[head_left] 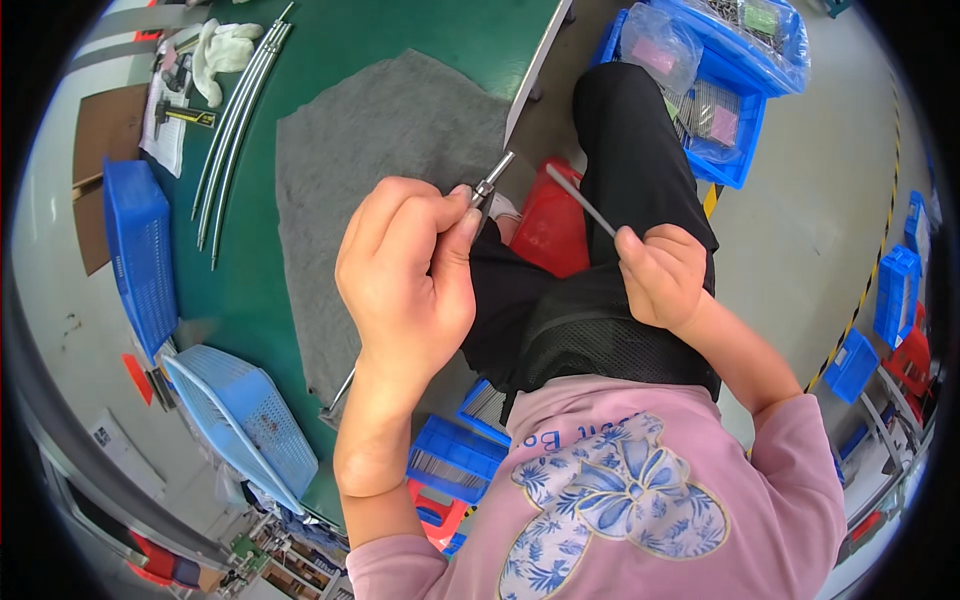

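Note:
My left hand point(405, 265) is closed, pinching a shiny metal rod point(495, 172) between thumb and forefinger. The rod's stepped, collared tip points up and to the right. Below my left forearm a thin bright length point(343, 388) shows; whether it belongs to the same rod is hidden by the hand and arm. My right hand point(662, 275) is closed around one end of a narrow grey bar point(582, 200), possibly a file. Its free end points up and left toward the rod's tip, apart from it. A grey cloth point(340, 160) lies on the green table beside my left hand.
On the green table point(330, 40) lie several long metal rods point(235, 140), a white glove point(222, 55) and a caliper point(190, 115). Blue baskets point(140, 250) line its left side. A red stool point(552, 225) and blue bins of metal parts point(735, 95) stand beyond my legs.

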The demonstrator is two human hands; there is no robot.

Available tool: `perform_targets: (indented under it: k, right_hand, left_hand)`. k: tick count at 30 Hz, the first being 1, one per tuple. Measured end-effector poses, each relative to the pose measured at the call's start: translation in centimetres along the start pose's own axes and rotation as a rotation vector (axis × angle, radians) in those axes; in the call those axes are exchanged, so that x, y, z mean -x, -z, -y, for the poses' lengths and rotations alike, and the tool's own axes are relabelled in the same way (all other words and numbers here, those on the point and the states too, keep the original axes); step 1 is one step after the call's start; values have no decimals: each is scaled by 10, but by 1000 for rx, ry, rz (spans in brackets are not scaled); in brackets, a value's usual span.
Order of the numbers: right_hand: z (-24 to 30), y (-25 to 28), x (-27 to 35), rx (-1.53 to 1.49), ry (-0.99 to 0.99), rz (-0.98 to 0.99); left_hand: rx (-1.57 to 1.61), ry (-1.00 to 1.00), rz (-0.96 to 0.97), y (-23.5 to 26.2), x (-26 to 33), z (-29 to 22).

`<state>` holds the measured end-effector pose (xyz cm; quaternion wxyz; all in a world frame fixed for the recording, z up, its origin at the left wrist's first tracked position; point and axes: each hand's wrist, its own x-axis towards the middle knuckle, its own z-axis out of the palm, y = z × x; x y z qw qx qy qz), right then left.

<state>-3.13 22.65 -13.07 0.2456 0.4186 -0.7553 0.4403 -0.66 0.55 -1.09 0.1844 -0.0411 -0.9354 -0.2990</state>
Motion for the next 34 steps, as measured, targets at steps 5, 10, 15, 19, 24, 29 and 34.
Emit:
perform_targets:
  k: [5,10,15,19,24,29,34]
  right_hand:
    - [16,5,-11,-188,-202,34]
    - [22,1,-12,-277,-265,56]
    - [20,0,-12,-272,-315,50]
    - [18,0,-7,-249,-436,15]
    - [4,13,1,-212,-511,-9]
    - [-5,15,4,-241,-492,57]
    - [-5,11,14,-343,-651,-40]
  left_hand:
    - [13,-6,-1,1,0,1]
    - [17,-18,7,0,0,2]
    - [-9,-7,14,0,3,3]
    - [-106,15,16,8,1,-11]
    - [22,148,-182,47,-13,-10]
    - [-149,20,-270,66,-64,21]
    - [-335,62,-210,49,-72,81]
